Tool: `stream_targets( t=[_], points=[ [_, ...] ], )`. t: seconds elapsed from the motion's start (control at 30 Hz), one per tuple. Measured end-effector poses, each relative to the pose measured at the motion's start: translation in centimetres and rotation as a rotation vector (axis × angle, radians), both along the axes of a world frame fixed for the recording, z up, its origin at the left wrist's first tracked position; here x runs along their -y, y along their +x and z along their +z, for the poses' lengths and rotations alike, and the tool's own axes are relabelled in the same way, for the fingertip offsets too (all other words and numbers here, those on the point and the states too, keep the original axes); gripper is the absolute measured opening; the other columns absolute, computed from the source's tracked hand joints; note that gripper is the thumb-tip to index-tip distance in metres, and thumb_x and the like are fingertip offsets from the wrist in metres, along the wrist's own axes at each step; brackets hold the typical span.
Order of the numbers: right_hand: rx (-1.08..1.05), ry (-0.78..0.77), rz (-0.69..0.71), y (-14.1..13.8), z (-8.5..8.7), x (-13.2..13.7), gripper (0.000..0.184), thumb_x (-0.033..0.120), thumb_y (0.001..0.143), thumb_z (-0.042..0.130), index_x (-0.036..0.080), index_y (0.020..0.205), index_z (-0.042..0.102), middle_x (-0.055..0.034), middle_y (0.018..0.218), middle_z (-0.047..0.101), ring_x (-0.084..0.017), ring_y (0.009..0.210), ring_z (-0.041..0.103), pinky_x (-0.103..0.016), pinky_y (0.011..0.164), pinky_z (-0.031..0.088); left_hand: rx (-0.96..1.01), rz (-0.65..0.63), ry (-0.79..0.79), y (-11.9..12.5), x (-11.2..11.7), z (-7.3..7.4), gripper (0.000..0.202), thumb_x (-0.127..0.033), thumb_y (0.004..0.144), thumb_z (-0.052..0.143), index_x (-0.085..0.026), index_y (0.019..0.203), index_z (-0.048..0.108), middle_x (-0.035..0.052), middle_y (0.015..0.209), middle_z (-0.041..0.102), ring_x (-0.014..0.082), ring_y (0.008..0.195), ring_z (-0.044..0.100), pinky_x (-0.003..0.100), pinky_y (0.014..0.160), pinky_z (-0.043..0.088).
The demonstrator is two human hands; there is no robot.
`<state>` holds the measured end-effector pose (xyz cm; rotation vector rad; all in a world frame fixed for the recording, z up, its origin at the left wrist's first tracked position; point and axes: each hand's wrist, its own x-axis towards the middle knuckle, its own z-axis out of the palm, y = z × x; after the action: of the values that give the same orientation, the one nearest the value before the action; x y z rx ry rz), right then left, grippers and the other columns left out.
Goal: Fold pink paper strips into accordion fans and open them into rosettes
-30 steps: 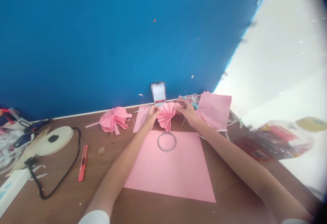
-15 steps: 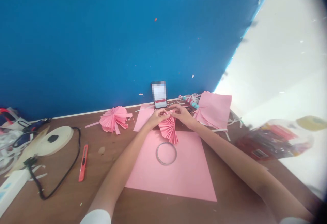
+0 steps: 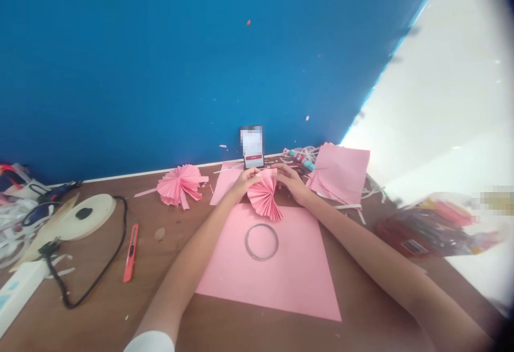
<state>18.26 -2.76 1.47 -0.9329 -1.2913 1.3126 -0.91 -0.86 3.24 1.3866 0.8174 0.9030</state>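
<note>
A pleated pink paper fan (image 3: pixel 263 194) is held upright over the far edge of a pink paper sheet (image 3: pixel 297 266). My left hand (image 3: pixel 246 183) pinches its upper left edge, fingers closed. At the fan's upper right edge is my right hand (image 3: pixel 291 182), its fingers curled against the folds and partly hidden. The fan spreads both upward and downward from a gathered middle. On the sheet just below lies a thin grey wire ring (image 3: pixel 262 242). To the left on the table sits another pleated pink paper piece (image 3: pixel 179 185), opened wider, with strips sticking out.
A phone (image 3: pixel 252 146) leans against the blue wall. Pink sheets (image 3: pixel 341 173) are stacked at the back right, near a plastic bag (image 3: pixel 425 229). At left are a red box cutter (image 3: pixel 130 253), a white tape roll (image 3: pixel 94 218), a black cable (image 3: pixel 105 277) and a power strip (image 3: pixel 22 293).
The fan has opened further, its upper folds now spreading between my hands. My hands have moved slightly apart. The camera view has shifted a little.
</note>
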Motion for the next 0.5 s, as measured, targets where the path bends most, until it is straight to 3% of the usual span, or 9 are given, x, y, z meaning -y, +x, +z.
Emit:
stream_targets(
  t=[0.3, 0.5],
  points=[
    [-0.021, 0.006, 0.041, 0.02, -0.08, -0.02, 0.035, 0.040, 0.076, 0.067, 0.021, 0.103, 0.057, 0.0066, 0.062, 0.050, -0.007, 0.051, 0.045, -0.021, 0.050, 0.036, -0.003, -0.064, -0.026, -0.01, 0.28, 0.42, 0.024, -0.032, 0.071, 0.063, -0.015, 0.088, 0.057, 0.0003, 0.077, 0.058, 0.0134, 0.073, 0.055, 0.023, 0.067, 0.040],
    [0.026, 0.005, 0.076, 0.08, -0.05, 0.09, 0.034, 0.042, 0.075, 0.067, 0.021, 0.101, 0.058, 0.0044, 0.065, 0.055, -0.009, 0.055, 0.049, -0.021, 0.051, 0.037, -0.112, -0.023, 0.124, 0.01, 0.42, 0.37, 0.024, -0.035, 0.071, 0.065, -0.016, 0.079, 0.053, -0.0004, 0.077, 0.054, 0.0131, 0.073, 0.050, 0.023, 0.065, 0.037]
  ],
)
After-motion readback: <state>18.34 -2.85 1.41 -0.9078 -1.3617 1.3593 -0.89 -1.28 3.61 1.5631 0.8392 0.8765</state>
